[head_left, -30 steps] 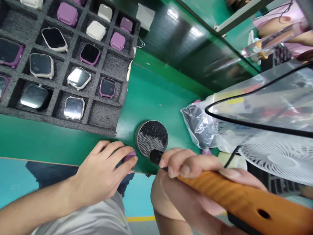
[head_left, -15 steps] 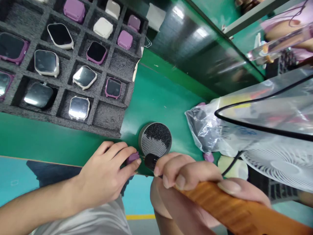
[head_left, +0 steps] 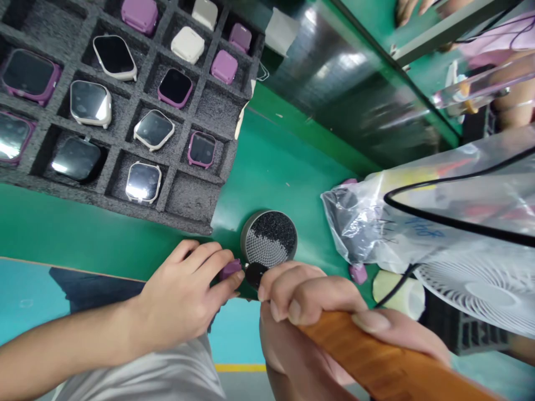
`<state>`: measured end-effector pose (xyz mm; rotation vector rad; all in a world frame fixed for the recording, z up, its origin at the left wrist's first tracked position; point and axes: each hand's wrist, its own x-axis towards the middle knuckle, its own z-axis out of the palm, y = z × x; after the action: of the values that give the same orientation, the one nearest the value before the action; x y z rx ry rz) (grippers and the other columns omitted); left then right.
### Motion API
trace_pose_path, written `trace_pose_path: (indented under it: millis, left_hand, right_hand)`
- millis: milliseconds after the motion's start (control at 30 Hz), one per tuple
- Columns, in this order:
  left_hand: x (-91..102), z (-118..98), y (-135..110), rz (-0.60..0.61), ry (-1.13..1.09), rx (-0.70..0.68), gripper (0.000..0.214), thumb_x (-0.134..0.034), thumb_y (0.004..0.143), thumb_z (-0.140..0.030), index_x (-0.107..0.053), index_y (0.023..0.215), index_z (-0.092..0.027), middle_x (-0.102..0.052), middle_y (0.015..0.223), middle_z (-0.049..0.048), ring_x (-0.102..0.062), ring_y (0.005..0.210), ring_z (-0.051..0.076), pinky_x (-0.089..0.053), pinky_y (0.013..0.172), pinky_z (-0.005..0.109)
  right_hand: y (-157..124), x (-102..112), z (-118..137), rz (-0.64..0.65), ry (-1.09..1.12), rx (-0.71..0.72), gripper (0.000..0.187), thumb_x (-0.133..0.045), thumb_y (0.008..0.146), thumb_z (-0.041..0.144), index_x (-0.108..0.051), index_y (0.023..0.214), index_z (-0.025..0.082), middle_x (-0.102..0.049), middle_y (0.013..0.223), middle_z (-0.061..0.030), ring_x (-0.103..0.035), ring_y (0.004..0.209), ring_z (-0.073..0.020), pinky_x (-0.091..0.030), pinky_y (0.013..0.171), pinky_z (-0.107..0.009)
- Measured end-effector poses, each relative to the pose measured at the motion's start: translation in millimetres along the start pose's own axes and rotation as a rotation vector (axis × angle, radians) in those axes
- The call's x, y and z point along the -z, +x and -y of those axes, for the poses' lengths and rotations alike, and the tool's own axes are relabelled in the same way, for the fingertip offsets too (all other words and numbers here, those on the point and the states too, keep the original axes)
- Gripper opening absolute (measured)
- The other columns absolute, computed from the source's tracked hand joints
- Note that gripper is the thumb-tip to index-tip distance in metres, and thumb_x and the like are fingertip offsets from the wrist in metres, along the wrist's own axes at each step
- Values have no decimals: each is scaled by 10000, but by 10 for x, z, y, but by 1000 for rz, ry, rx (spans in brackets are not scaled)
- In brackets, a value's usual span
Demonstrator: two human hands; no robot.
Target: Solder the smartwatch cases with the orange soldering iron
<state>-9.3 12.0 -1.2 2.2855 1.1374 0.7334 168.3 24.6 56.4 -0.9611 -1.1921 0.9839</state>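
Observation:
My left hand [head_left: 193, 287] is closed around a small purple watch case [head_left: 230, 269] at the front edge of the green bench, with thumb and fingertips on it. An orange powered screwdriver [head_left: 376, 356] is gripped in my right hand [head_left: 309, 295]. Its black nose [head_left: 254, 274] points left at the case's side; whether the bit touches the case cannot be made out. Just behind the nose stands a round metal dish [head_left: 270, 238] with a dark, partly grey studded surface inside. To the left lies a grey foam tray [head_left: 184, 223] holding several white, purple and black watches.
A clear plastic bag [head_left: 359, 223] lies on the right, with a black cable [head_left: 455, 220] across it. Beyond are a white fan [head_left: 485, 292], a pale yellow roll [head_left: 397, 292] and a loose purple case [head_left: 358, 273]. A dark glossy panel [head_left: 343, 83] borders the back.
The view has shifted a little, so the tray and dish appear farther right. The screwdriver's nose is slightly closer to the watch case. Both hands keep their hold.

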Motion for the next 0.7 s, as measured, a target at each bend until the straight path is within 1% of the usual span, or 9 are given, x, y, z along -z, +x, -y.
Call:
trace_pose_path:
  millis: [133,267,333,400,433,500,567,633,700]
  left_hand:
    - [-5,6,0,-13,12,-4,208,-634,1078,-236,-741,1251,-195,-732,1297,70,-625,1228,273,-442,976,448]
    - [-11,7,-2,-8,46,-17,220,-650,1074,-258,-741,1267,-202,-732,1304,72,-616,1225,275,-441,980,450]
    - [-4,10,-9,17,73,-19,290,-647,1065,-255,-722,1338,-194,-727,1337,78,-605,1240,283,-439,991,459]
    - [14,17,-20,66,88,-34,415,-647,1017,-216,-681,1427,-158,-704,1414,94,-586,1276,300,-435,1017,476]
    - [26,22,-26,94,87,-46,488,-651,975,-191,-660,1461,-140,-679,1470,107,-574,1302,311,-432,1033,486]
    - [50,31,-36,132,73,-64,587,-662,890,-158,-653,1477,-144,-608,1575,129,-548,1357,335,-426,1055,500]
    - [65,32,-39,130,56,-56,591,-670,857,-148,-678,1447,-185,-583,1584,144,-538,1375,350,-425,1047,502]
    - [65,22,-31,101,52,-31,514,-671,897,-171,-703,1409,-208,-624,1485,156,-559,1325,351,-432,1012,493]
    - [48,5,-15,75,73,-14,397,-669,985,-256,-720,1376,-209,-662,1363,147,-585,1233,335,-438,964,478]
  right_hand:
    - [-10,-56,-38,-24,18,24,256,-543,1064,419,-634,1250,269,-699,886,7,-649,682,-194,-566,606,-461]
    - [53,-44,-21,20,12,27,410,-570,1046,600,-631,1255,253,-676,902,4,-652,704,-195,-579,624,-467]
    - [105,6,-3,32,24,29,496,-445,1072,665,-638,1261,248,-662,899,5,-643,700,-181,-574,614,-446]
    - [155,67,9,-18,35,68,608,-299,1080,709,-655,1239,242,-654,888,5,-624,689,-167,-550,598,-423]
    - [175,95,11,-53,27,85,628,-281,1075,718,-662,1233,243,-655,890,5,-617,688,-165,-542,599,-420]
    - [201,136,8,-110,-3,94,580,-382,1051,724,-674,1218,251,-658,887,12,-608,687,-167,-532,606,-418]
    - [209,154,-4,-138,-22,65,509,-518,1014,704,-678,1214,263,-662,885,20,-606,685,-169,-531,614,-418]
    - [205,156,-22,-140,-18,30,488,-582,986,697,-684,1198,270,-666,883,23,-613,685,-173,-538,621,-424]
    - [194,152,-42,-147,-8,37,493,-571,983,704,-684,1193,272,-663,880,22,-615,677,-173,-540,612,-425]
